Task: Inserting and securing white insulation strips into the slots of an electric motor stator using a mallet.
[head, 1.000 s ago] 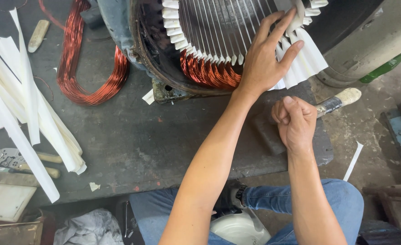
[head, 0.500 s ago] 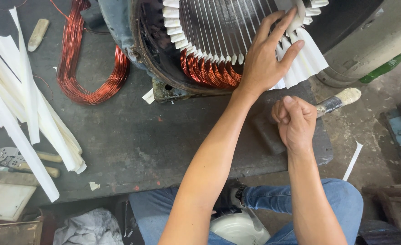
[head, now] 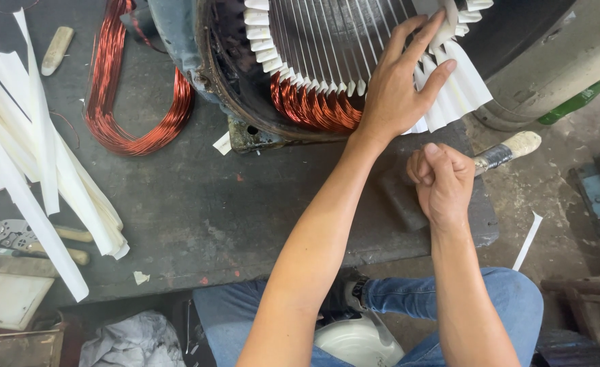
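Left hand [head: 398,85] spread wide on the motor stator's [head: 327,61] white insulation papers [head: 459,92]; right hand [head: 442,180] fisted around a tool handle [head: 507,151].

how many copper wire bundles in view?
2. A loose copper coil lies on the workbench, upper left. Copper windings sit inside the motor housing, by the left hand. More may be hidden inside.

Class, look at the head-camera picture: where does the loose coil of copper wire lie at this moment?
The loose coil of copper wire lies on the dark workbench at upper left, between the white paper strips and the motor stator.
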